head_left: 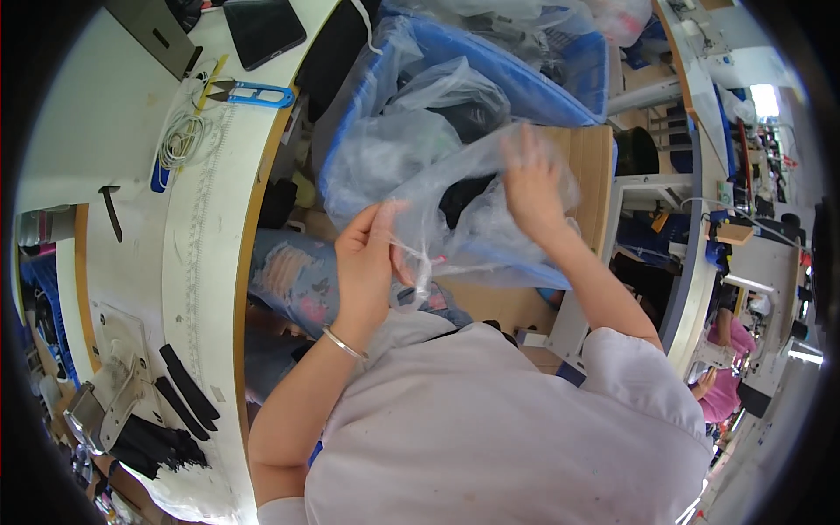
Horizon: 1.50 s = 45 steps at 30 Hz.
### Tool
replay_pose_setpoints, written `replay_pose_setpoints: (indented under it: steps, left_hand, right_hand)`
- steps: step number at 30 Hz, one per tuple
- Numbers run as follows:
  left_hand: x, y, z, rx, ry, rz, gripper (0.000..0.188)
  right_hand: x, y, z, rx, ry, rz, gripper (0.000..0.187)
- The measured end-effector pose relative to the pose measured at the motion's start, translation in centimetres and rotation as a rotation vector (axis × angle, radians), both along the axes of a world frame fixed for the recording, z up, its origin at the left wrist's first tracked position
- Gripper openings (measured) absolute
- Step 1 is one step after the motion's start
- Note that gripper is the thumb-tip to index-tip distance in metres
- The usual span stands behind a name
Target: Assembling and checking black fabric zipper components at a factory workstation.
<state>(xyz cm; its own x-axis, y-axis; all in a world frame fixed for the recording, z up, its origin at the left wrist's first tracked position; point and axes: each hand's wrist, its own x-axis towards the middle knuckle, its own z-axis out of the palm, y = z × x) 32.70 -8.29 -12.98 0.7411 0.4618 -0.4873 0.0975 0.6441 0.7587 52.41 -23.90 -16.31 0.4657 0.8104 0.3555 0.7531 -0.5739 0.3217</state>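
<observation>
A clear plastic bag is stretched between my hands over a blue crate. My left hand wears a bracelet at the wrist and pinches the gathered edge of the bag, part of which hangs below the fingers. Against the bag's far right side lies my right hand, its fingers smeared by motion, so their grip is unclear. Dark material shows through the plastic. More clear plastic lines the crate. A cardboard piece stands at its right side.
On the left, a white sewing table carries blue-handled thread snips, a coiled cord, a dark tablet or phone and black fabric strips. Another person in pink sits far right, near more worktables.
</observation>
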Motion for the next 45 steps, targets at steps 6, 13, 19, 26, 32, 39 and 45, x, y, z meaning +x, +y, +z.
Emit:
replay_pose_setpoints:
  steps: [6,13,19,26,32,39,45]
  left_hand:
    - [0.6,-0.4,1.7,0.034,-0.009,-0.025,0.034]
    - [-0.5,-0.3,1.4,0.112,0.029,-0.041,0.036]
    - [-0.6,-1.1,1.1,0.075,-0.066,-0.076,0.039]
    - [-0.7,-0.3,2.3,0.0,-0.08,-0.104,0.038]
    - [-1.8,1.8,1.8,-0.009,-0.208,-0.028,0.039]
    - [-0.6,1.2,-3.1,0.21,-0.077,-0.028,0.06]
    - [3.0,-2.0,-1.5,0.627,-0.131,-0.047,0.038]
  right_hand:
    - [0.2,2.6,-0.3,-0.438,0.952,0.174,0.044]
    - [4.3,-1.0,-13.0,-0.28,0.355,0.656,0.066]
    - [4.2,0.5,-11.1,-0.737,0.848,0.244,0.074]
    - [1.0,1.4,-12.5,-0.577,0.975,0.103,0.062]
    - [3.8,1.4,-9.3,-0.344,1.151,0.188,0.059]
    - [0.1,0.7,6.1,0.348,1.84,-0.259,0.035]
    - [-0.6,-0.8,5.2,0.225,1.54,0.171,0.025]
